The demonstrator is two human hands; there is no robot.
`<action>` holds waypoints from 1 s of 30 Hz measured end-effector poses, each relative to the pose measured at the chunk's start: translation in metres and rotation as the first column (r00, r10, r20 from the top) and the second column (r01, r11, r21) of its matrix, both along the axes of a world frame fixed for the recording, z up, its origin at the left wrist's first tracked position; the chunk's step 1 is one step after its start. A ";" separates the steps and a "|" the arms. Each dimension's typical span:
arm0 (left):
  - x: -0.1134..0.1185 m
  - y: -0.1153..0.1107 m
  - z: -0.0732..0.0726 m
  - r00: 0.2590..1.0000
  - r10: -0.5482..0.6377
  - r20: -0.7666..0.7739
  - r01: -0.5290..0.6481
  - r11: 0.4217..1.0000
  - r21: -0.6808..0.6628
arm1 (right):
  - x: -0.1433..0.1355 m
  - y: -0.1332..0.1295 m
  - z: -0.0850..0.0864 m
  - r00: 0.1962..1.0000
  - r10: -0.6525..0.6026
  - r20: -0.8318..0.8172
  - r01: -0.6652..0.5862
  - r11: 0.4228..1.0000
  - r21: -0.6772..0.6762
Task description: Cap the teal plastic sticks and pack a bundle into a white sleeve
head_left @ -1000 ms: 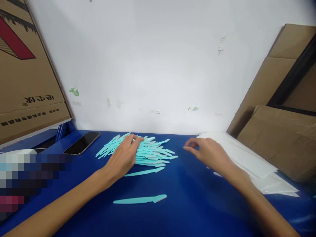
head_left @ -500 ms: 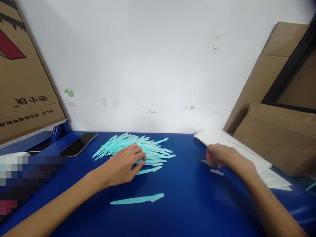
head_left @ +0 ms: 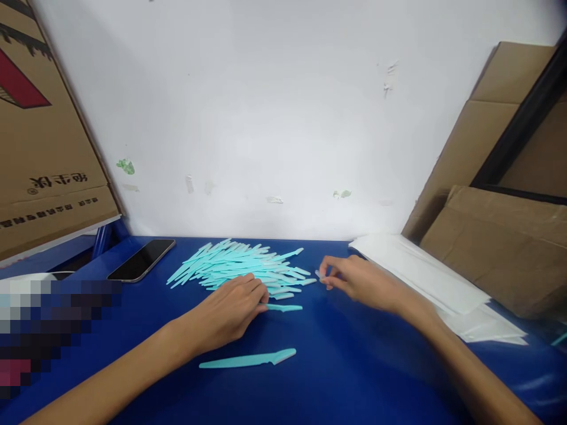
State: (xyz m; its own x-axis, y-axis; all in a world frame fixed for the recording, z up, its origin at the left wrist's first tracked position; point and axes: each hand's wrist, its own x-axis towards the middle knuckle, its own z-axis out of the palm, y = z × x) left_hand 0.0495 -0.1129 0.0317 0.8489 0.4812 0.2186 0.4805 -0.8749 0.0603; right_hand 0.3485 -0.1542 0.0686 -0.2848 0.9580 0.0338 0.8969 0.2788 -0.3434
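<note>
My left hand (head_left: 237, 307) pinches the handle of a turquoise eyebrow razor (head_left: 287, 307) between thumb and fingers, its blade end pointing right. Just behind that hand lies a heap of similar turquoise eyebrow razors (head_left: 234, 261). One more single razor (head_left: 245, 359) rests on the blue table nearer to me. Off to the right, my right hand (head_left: 349, 278) is closed in a pinch on a small clear plastic blade cap (head_left: 318, 274). A short gap separates the cap from the held razor's tip.
A phone (head_left: 142, 260) lies left of the heap on the blue table (head_left: 336, 372). White sheets or bags (head_left: 425, 271) are stacked at right, beside leaning cardboard (head_left: 491, 248). A printed carton (head_left: 48, 147) stands at left, and a white wall (head_left: 283, 118) closes off the back.
My right hand has moved left from beside the white stack, bringing a clear cap. My left hand has closed on the nearest razor by the heap and shifted it slightly right.
</note>
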 end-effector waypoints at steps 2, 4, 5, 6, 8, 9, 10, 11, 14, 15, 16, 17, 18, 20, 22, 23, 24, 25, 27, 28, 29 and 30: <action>0.000 0.004 -0.003 0.996 0.061 0.059 -0.062 0.998 0.026 | -0.003 0.001 0.000 0.998 0.062 -0.013 -0.061 0.996 0.062; 0.000 0.007 -0.003 0.985 0.128 0.113 -0.134 0.989 0.054 | -0.006 0.002 -0.002 0.995 0.098 -0.015 -0.096 0.991 0.093; 0.000 0.009 -0.003 0.980 0.145 0.135 -0.155 0.986 0.068 | -0.007 0.002 -0.003 0.994 0.111 -0.015 -0.109 0.989 0.099; -0.001 0.010 -0.002 0.977 0.149 0.154 -0.163 0.983 0.080 | -0.008 0.002 -0.004 0.993 0.115 -0.013 -0.113 0.988 0.104; -0.001 0.012 -0.001 0.973 0.140 0.183 -0.160 0.982 0.099 | -0.010 0.001 -0.006 0.994 0.106 -0.002 -0.106 0.989 0.107; -0.002 0.012 -0.001 0.973 0.131 0.192 -0.153 0.983 0.101 | -0.012 0.001 -0.007 0.995 0.102 0.005 -0.102 0.989 0.107; -0.002 0.013 -0.001 0.972 0.124 0.198 -0.145 0.985 0.094 | -0.014 0.000 -0.007 0.995 0.104 0.008 -0.105 0.989 0.109; -0.002 0.013 -0.002 0.972 0.119 0.204 -0.138 0.987 0.082 | -0.016 -0.001 -0.008 0.993 0.116 0.010 -0.116 0.987 0.113; -0.001 0.014 -0.004 0.971 0.114 0.211 -0.128 0.990 0.057 | -0.022 -0.002 -0.009 0.985 0.171 0.010 -0.171 0.974 0.148; -0.001 0.014 -0.005 0.971 0.118 0.208 -0.132 0.990 0.056 | -0.023 -0.003 -0.009 0.983 0.184 0.011 -0.183 0.969 0.165; -0.001 0.014 -0.006 0.971 0.121 0.205 -0.135 0.989 0.056 | -0.024 -0.003 -0.009 0.981 0.191 0.010 -0.190 0.965 0.180; -0.001 0.013 -0.006 0.971 0.120 0.205 -0.135 0.989 0.058 | -0.025 -0.003 -0.009 0.981 0.196 0.006 -0.193 0.962 0.193; 0.000 0.013 -0.006 0.972 0.116 0.203 -0.131 0.990 0.058 | -0.026 -0.003 -0.009 0.980 0.197 -0.002 -0.192 0.959 0.206; 0.000 0.011 -0.005 0.973 0.097 0.208 -0.112 0.992 0.061 | -0.027 -0.004 -0.009 0.980 0.196 -0.025 -0.186 0.957 0.221; 0.001 0.009 -0.004 0.974 0.079 0.213 -0.096 0.993 0.067 | -0.027 -0.004 -0.009 0.980 0.193 -0.046 -0.178 0.958 0.224; 0.002 0.008 -0.004 0.974 0.075 0.212 -0.092 0.993 0.069 | -0.027 -0.004 -0.009 0.980 0.192 -0.050 -0.176 0.958 0.225; 0.002 0.007 -0.004 0.975 0.076 0.211 -0.093 0.993 0.070 | -0.027 -0.004 -0.009 0.980 0.191 -0.051 -0.175 0.959 0.225; 0.003 0.007 -0.004 0.975 0.078 0.209 -0.095 0.993 0.070 | -0.027 -0.004 -0.009 0.980 0.190 -0.051 -0.174 0.959 0.225; 0.003 0.008 -0.005 0.974 0.085 0.208 -0.101 0.993 0.068 | -0.027 -0.004 -0.009 0.981 0.190 -0.048 -0.175 0.959 0.223; 0.002 0.009 -0.006 0.973 0.090 0.211 -0.105 0.992 0.064 | -0.027 -0.004 -0.009 0.980 0.192 -0.051 -0.176 0.959 0.220; 0.002 0.010 -0.006 0.972 0.095 0.216 -0.110 0.992 0.060 | -0.027 -0.004 -0.009 0.980 0.193 -0.056 -0.177 0.959 0.220; 0.001 0.011 -0.006 0.970 0.100 0.223 -0.115 0.992 0.057 | -0.026 -0.003 -0.009 0.979 0.194 -0.064 -0.176 0.959 0.222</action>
